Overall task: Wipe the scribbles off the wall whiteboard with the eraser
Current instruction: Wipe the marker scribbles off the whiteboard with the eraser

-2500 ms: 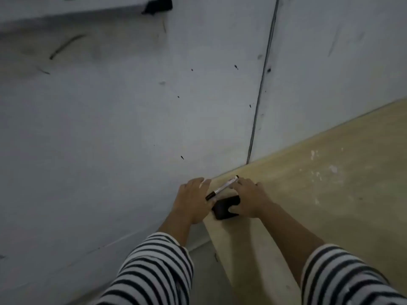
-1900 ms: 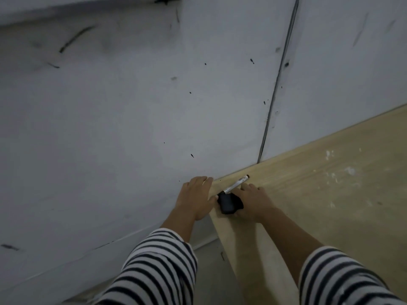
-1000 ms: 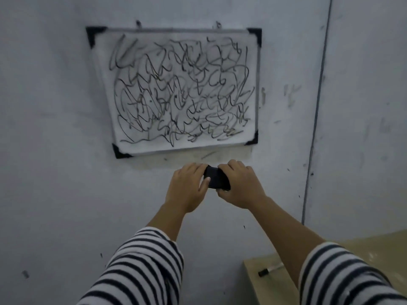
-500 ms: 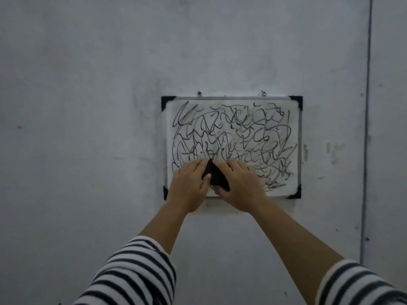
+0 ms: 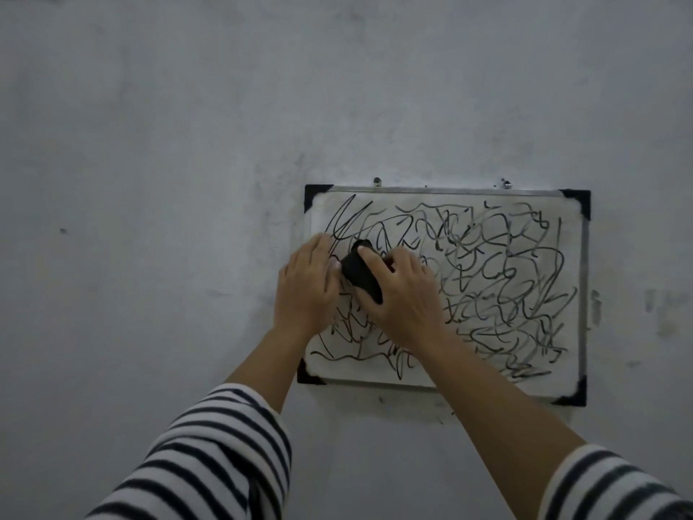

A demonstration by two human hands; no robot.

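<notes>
A small whiteboard (image 5: 570, 294) with black corner caps hangs on the grey wall, covered in black scribbles (image 5: 498, 272). My right hand (image 5: 403, 294) grips a black eraser (image 5: 360, 272) and holds it against the board's upper left area. My left hand (image 5: 307, 285) lies over the board's left edge, its fingertips touching the eraser's left side. Both hands hide part of the scribbles on the left half.
The grey wall (image 5: 150, 182) surrounds the board, with smudges and small marks to its right (image 5: 656, 305). Two small hooks (image 5: 377, 180) hold the board's top edge. My striped sleeves fill the bottom of the view.
Both hands lifted the eraser from the wooden table, where the marker stayed, up to the board. In the last half second they rose from the board's lower left to its upper left.
</notes>
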